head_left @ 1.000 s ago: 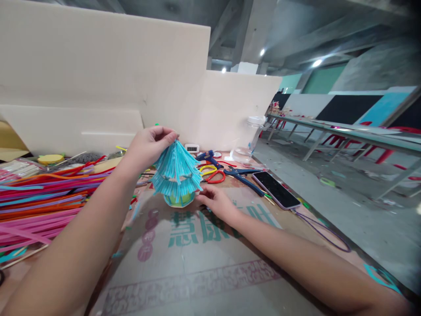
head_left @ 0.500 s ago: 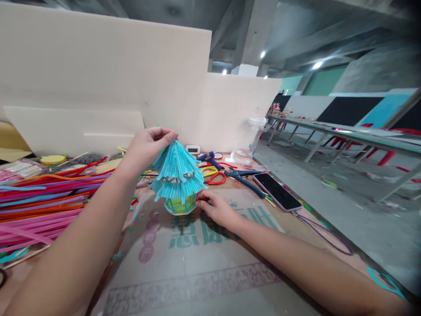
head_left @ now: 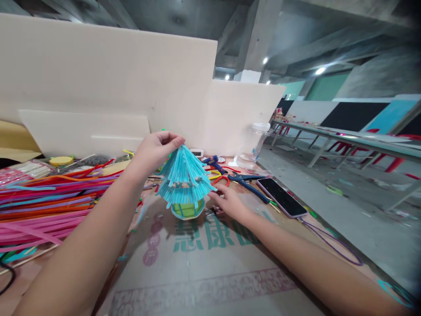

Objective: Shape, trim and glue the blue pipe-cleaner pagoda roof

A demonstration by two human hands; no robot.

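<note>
A small model house (head_left: 184, 184) has a two-tiered roof of light blue fuzzy strips, like pipe cleaners, over a green body with blue posts. My left hand (head_left: 161, 147) pinches the peak of the roof and holds the house slightly tilted above the printed cardboard sheet (head_left: 158, 272). Beside the lower roof's right edge, my right hand (head_left: 228, 202) has its fingers loosely bent and apart, with nothing seen in them. Whether its fingertips touch the roof edge I cannot tell.
Many coloured pipe cleaners (head_left: 49, 206) lie at the left. Behind the right hand are red-and-yellow-handled tools (head_left: 221, 180), a blue glue gun (head_left: 214, 163) and blue-handled pliers (head_left: 251, 188). A phone (head_left: 282, 197) and a clear jar (head_left: 253, 145) stand near the table's right edge. White boards (head_left: 108, 79) form a back wall.
My right hand has come away from the green body, moving slightly right. The house tips a little more under my left hand. The whole view has shifted slightly.
</note>
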